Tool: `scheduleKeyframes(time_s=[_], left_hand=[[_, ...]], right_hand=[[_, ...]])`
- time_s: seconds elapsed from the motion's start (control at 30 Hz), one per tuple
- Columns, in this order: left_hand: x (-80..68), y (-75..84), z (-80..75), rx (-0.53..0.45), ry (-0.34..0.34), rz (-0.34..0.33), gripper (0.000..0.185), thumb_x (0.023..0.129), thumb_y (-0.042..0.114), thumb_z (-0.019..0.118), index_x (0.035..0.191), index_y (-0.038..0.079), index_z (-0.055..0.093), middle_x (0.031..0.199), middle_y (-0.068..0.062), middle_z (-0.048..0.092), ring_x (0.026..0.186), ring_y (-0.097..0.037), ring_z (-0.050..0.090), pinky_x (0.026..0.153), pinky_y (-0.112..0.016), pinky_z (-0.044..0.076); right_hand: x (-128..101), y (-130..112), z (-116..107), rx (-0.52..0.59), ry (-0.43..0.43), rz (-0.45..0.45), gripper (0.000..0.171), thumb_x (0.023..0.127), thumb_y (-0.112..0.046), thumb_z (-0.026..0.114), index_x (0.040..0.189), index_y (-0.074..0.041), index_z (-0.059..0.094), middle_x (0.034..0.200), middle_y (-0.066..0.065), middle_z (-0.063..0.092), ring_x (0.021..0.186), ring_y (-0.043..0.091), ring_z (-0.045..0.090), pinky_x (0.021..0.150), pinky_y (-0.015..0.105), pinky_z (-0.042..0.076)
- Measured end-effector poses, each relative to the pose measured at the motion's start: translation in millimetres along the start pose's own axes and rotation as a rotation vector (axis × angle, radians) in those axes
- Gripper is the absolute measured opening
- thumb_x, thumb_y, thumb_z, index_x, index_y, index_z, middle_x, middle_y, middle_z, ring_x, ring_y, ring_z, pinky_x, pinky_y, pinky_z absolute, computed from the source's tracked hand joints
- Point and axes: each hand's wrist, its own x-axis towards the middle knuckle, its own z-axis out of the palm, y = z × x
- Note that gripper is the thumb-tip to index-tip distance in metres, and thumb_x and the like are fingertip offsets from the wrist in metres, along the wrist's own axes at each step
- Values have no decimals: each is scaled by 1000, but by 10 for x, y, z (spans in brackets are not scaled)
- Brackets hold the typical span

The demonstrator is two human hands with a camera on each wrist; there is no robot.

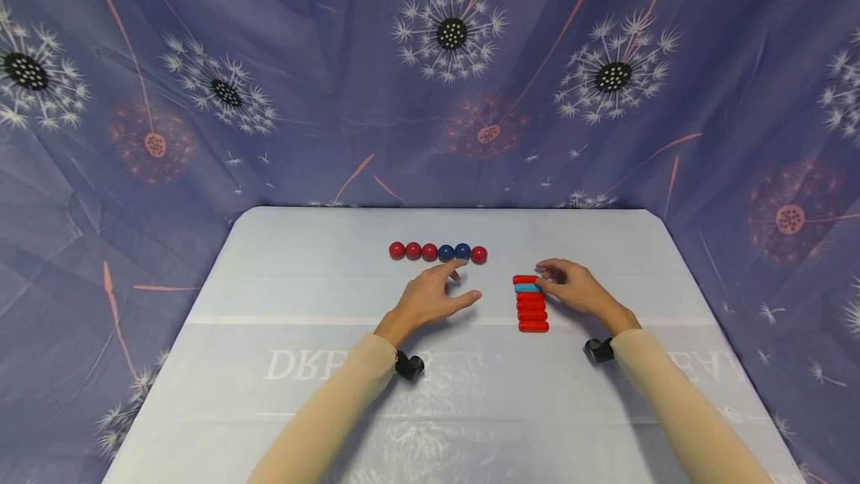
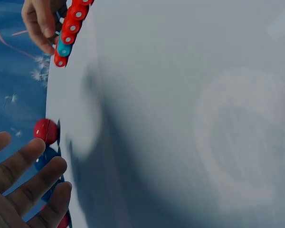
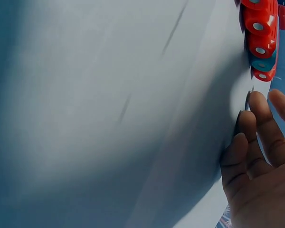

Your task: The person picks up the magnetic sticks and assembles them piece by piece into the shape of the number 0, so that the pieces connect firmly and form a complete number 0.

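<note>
A row of several glossy balls, a red ball (image 1: 397, 250) at its left end and two blue balls (image 1: 446, 253) side by side within it, lies toward the back of the table. My left hand (image 1: 428, 296) hovers in front of it, fingers spread and holding nothing. Right of centre, several red cylinders (image 1: 532, 315) form a column, and one light-blue cylinder (image 1: 526, 287) sits second from the far end. Beside that far end is my right hand (image 1: 575, 286), fingers loosely bent. Its thumb overlaps the light-blue cylinder's right end in the head view; contact is unclear.
A white cloth with faint mirrored lettering covers the table (image 1: 269, 409). Behind and at the sides hangs a purple-blue curtain (image 1: 322, 95) with dandelion prints. Black wrist cameras (image 1: 410, 366) are strapped on both wrists.
</note>
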Motion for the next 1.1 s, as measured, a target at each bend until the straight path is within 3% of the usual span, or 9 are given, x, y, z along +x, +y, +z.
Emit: scheduleKeyframes(time_s=[0.3, 0.57, 0.8, 1.1], left_hand=[[90, 83, 127, -36, -47, 8, 75, 90, 67, 62, 150, 24, 52, 115, 0, 71, 98, -15, 64, 84, -41, 56], [159, 113, 198, -52, -55, 27, 73, 91, 65, 63, 149, 22, 54, 114, 2, 71, 90, -12, 62, 80, -33, 55], [259, 185, 259, -96, -64, 44, 65, 94, 57, 66, 146, 19, 57, 114, 0, 71, 82, -9, 60, 78, -30, 53], [343, 235, 391, -139, -13, 58, 48, 100, 39, 66, 140, 13, 62, 112, -2, 74, 92, -15, 68, 88, -31, 56]], right_hand=[[54, -8, 47, -24, 1, -14, 33, 102, -25, 64, 127, -5, 69, 112, 10, 69, 98, 23, 61, 91, 41, 52], [79, -10, 45, -29, -14, -15, 27, 101, -21, 65, 121, -5, 73, 116, 15, 69, 92, 22, 61, 83, 37, 54], [108, -25, 28, -47, -14, -7, 24, 102, -20, 64, 118, -5, 73, 114, 13, 70, 95, 24, 60, 87, 39, 52], [116, -88, 66, -15, -11, 5, 26, 103, -24, 65, 121, -8, 72, 118, 12, 71, 105, 28, 63, 99, 51, 52]])
